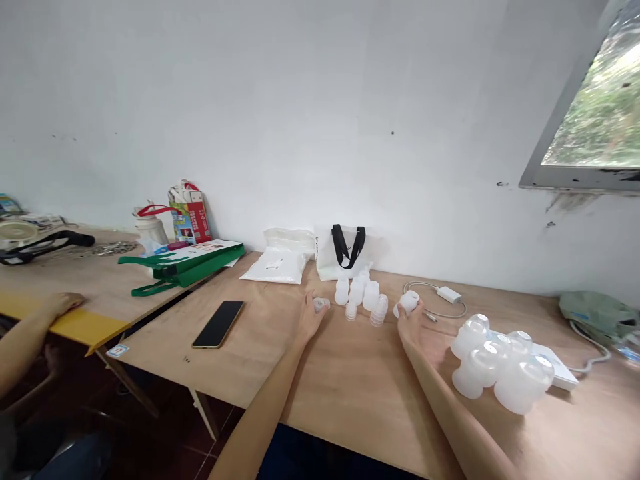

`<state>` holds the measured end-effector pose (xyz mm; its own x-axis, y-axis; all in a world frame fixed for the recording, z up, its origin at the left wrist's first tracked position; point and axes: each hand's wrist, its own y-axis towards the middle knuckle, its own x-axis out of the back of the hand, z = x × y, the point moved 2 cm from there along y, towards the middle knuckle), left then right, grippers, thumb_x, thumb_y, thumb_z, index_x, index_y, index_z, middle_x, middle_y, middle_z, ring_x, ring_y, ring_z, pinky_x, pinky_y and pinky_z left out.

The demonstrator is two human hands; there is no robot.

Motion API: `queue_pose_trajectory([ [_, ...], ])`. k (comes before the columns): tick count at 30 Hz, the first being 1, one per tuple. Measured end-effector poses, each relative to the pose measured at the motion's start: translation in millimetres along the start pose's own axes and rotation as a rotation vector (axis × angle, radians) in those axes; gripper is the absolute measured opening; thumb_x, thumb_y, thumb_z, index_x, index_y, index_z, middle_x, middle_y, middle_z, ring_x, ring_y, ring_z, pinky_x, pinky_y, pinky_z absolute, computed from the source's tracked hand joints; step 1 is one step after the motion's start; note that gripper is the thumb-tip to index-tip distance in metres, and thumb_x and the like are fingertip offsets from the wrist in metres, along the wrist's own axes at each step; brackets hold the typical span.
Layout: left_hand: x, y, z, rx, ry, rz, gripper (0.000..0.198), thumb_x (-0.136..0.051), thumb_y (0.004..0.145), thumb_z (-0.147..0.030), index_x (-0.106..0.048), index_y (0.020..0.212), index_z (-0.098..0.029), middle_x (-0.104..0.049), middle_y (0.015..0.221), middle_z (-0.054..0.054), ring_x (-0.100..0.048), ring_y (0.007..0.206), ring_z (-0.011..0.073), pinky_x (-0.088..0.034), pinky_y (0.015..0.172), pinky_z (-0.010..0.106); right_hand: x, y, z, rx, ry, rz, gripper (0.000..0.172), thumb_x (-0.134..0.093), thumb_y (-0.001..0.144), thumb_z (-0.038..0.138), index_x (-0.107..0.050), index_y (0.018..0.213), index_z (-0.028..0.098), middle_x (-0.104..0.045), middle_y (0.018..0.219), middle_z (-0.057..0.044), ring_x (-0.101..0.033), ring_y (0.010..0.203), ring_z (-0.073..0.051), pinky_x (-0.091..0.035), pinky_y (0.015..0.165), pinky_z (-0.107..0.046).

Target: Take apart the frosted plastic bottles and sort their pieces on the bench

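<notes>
My left hand (310,319) is closed around a small, round, greyish translucent piece (321,305), perhaps a lid, low over the table. In my right hand (411,325) is a small translucent white bottle (407,301), tilted, with fingers wrapped round its side. Between the two hands stand several similar white bottles (371,295). In front of them are a short stack of ribbed clear rings (351,311) and a taller, leaning ribbed stack (379,311). To the right of my right forearm, several larger translucent bottles with clear domed caps (525,380) stand grouped together.
A black phone (219,325) lies left of my left arm. Against the wall are a white packet (276,265) and a white bag with black handles (325,263). A cable with a white adapter (449,295) lies behind my right hand. Another person's hand (67,303) rests on the left table.
</notes>
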<state>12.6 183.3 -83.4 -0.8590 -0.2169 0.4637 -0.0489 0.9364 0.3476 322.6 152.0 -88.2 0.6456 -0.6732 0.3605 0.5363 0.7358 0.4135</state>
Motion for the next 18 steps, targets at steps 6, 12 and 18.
queue_pose_trajectory([
  [6,1.5,-2.1,-1.4,-0.016,-0.028,0.008,0.065,-0.065,0.085,-0.038,-0.039,0.142,-0.022,-0.048,0.146,0.015,-0.048,0.133,0.028,-0.039,0.11,0.044,-20.4,34.9,-6.6,0.071,0.193,0.215,0.067,-0.047,0.083,0.04,-0.038,0.143,0.012,-0.05,0.147,-0.02,-0.051,0.134,-0.028,-0.041,0.111,-0.046],
  [12,1.8,-4.7,-7.2,-0.004,-0.013,-0.018,0.065,-0.066,0.085,-0.044,-0.041,0.14,-0.021,-0.046,0.148,0.016,-0.046,0.137,0.0296,-0.039,0.111,0.043,-25.2,37.6,-10.1,0.123,0.167,0.349,0.056,-0.043,0.078,0.02,-0.056,0.132,0.016,-0.064,0.135,-0.012,-0.057,0.129,-0.021,-0.043,0.111,-0.045],
  [18,6.4,-16.0,-32.8,-0.188,0.053,-0.18,0.046,-0.057,0.092,-0.039,-0.048,0.134,-0.023,-0.051,0.142,0.014,-0.044,0.137,0.0303,-0.035,0.114,0.048,-7.9,11.6,-7.8,0.12,0.073,0.314,0.06,-0.038,0.073,0.01,-0.059,0.129,0.017,-0.071,0.123,-0.01,-0.066,0.118,-0.021,-0.05,0.104,-0.045],
])
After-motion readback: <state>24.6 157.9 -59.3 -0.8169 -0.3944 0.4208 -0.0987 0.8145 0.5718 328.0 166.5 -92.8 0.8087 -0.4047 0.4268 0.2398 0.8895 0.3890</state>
